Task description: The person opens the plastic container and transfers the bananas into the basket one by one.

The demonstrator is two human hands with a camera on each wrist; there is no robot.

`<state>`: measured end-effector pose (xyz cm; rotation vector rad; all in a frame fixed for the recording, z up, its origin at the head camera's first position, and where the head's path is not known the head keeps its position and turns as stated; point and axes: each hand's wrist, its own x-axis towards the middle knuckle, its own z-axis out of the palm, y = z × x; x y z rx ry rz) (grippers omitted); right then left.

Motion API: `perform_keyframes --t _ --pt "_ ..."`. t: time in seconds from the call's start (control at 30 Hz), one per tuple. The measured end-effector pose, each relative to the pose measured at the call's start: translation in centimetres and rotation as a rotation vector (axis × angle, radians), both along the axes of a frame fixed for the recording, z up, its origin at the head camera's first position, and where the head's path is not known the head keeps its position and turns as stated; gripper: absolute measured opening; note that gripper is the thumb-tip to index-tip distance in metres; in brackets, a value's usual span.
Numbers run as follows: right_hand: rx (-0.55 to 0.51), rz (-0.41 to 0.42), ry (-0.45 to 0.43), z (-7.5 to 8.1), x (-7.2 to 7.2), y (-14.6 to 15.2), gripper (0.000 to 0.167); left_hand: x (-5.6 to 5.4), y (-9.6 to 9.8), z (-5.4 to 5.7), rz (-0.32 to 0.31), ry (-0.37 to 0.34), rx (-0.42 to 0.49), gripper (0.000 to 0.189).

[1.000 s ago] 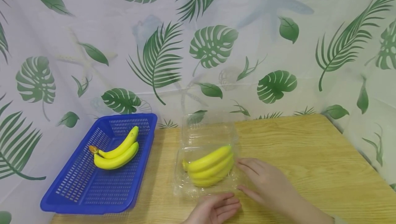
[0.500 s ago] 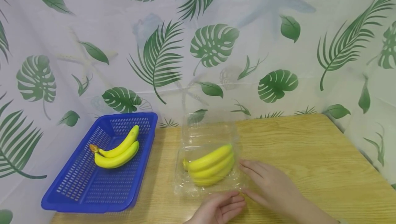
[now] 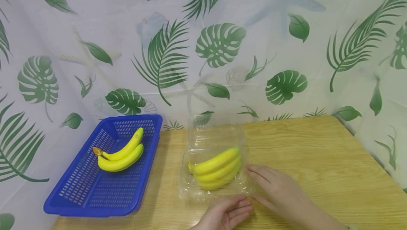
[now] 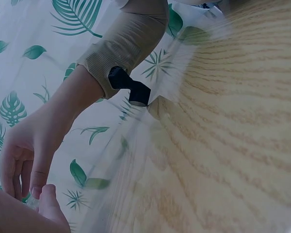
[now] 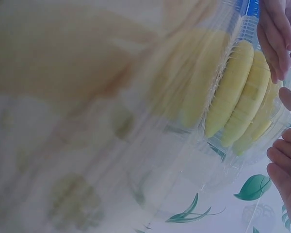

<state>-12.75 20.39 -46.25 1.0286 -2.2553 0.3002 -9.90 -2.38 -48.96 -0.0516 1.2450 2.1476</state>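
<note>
A bunch of yellow bananas [image 3: 217, 171] lies in the base of a clear plastic clamshell box [image 3: 187, 191], whose hinged lid [image 3: 214, 136] stands raised at the back. My right hand [image 3: 278, 187] is at the box's right side, fingers extended with their tips at its edge and the thumb at the near right corner. Along the near edge lies my left hand [image 3: 224, 214], palm turned inward and fingers loosely bent beside that same corner. In the right wrist view the bananas [image 5: 242, 92] show through the plastic, with the left hand's fingers [image 5: 274, 36] beside them.
On the left stands a blue plastic basket [image 3: 144, 184] with two bananas [image 3: 122, 157] joined at the stem. Both containers rest on a wood-grain table [image 3: 299, 145]. Behind it hangs a white leaf-print cloth [image 3: 248, 53].
Both hands have shifted slightly to the right along the box and then stayed almost still. The box, the bananas and the basket keep their places.
</note>
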Motion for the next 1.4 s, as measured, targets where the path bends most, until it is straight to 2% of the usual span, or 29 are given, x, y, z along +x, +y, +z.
perform_keyframes --t 0.47,0.7,0.93,1.2,1.4 --pt "-0.009 0.024 0.009 -0.1 -0.1 0.0 0.069 -0.2 0.7 -0.3 0.026 -0.009 -0.009 0.047" --pt "-0.005 0.022 0.021 -0.2 -0.2 -0.1 0.068 -0.2 1.1 -0.6 0.043 0.013 -0.02 0.046" --pt "-0.003 0.019 0.04 -0.2 -0.2 -0.2 0.071 -0.2 1.6 -0.8 0.091 0.013 -0.063 0.043" --pt "-0.004 0.087 0.066 -0.2 -0.6 -0.2 0.059 -0.1 1.9 -0.7 0.109 0.025 -0.074 0.045" --pt "0.031 0.086 0.054 -0.1 -0.5 -0.2 0.059 -0.1 1.9 -0.8 0.103 0.02 -0.059 0.045"
